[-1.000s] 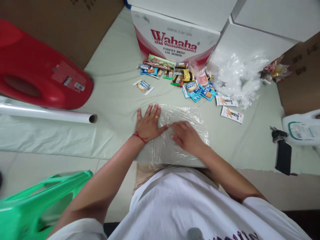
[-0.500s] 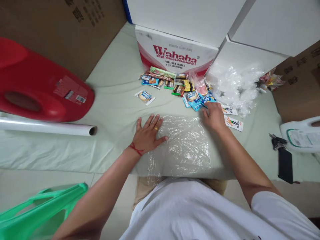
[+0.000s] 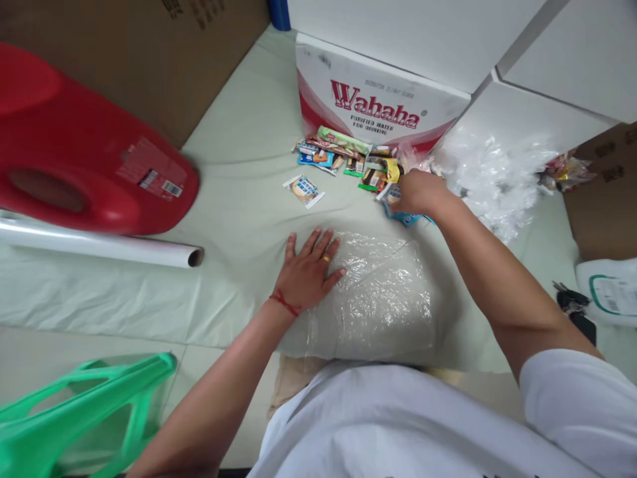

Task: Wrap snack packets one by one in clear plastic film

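My left hand (image 3: 309,271) lies flat with its fingers spread, at the left edge of a clear plastic bag (image 3: 383,292) on the table. My right hand (image 3: 421,192) reaches over the blue snack packets (image 3: 409,218) beyond the bag. Its fingers point down at a small white-and-blue packet (image 3: 391,194); they are partly hidden and blurred, so whether they grip it does not show. Just behind lies a heap of small wrapped snacks (image 3: 373,178), with a green-wrapped bar (image 3: 344,141) on top. A single wrapped biscuit (image 3: 304,191) rests apart, to the left.
A Wahaha carton (image 3: 378,99) stands at the back. Crumpled clear bags (image 3: 497,172) are piled at the right. On the left are a red jug (image 3: 94,153) and a white roll (image 3: 99,244). A green stool (image 3: 94,405) stands below; keys (image 3: 570,295) lie far right.
My right hand has moved up and left from beside the blue packets to over them. My left hand stays flat on the bag's edge. The whole view has shifted slightly.
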Tool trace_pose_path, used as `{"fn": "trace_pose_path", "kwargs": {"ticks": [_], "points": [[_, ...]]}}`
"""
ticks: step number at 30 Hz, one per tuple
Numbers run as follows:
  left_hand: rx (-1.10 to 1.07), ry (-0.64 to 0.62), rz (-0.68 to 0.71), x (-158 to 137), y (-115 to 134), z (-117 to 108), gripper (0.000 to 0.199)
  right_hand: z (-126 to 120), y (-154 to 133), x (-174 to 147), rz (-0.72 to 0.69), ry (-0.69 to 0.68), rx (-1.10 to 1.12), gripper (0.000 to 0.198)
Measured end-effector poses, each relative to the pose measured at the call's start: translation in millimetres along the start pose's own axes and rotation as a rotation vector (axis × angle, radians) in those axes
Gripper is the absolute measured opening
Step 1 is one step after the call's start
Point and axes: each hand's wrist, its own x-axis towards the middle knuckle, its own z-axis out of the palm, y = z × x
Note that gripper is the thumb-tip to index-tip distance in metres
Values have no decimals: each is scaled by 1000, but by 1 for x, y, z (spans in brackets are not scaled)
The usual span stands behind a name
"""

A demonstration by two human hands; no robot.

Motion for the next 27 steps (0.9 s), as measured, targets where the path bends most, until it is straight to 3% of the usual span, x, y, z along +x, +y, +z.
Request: {"fn": "trace_pose_path", "kwargs": {"ticks": [5, 8, 11, 14, 17, 19, 23, 27], "points": [[-7, 14, -6, -1, 0, 0, 66, -16, -103, 6, -72, 91, 292, 59], [-5, 3, -6, 0, -1, -1, 67, -1, -160, 30, -60, 115, 390, 60], [-3, -17, -12, 0, -1, -2, 68, 16, -186, 52, -50, 102, 389, 56], [4, -28, -16, 0, -1, -2, 68, 24, -179, 55, -85, 82, 365, 44], [8, -24, -17, 0, 0, -2, 68, 23, -146, 30, -98, 67, 339, 44], [6, -16, -15, 0, 1, -2, 69, 22, -116, -1, -128, 72, 351, 44], [-1, -10, -13, -1, 2, -3, 67, 27, -58, -77, -355, 16, 477, 38], [11, 9, -12, -1, 1, -1, 66, 41, -39, -133, -426, -106, 480, 40]]}}
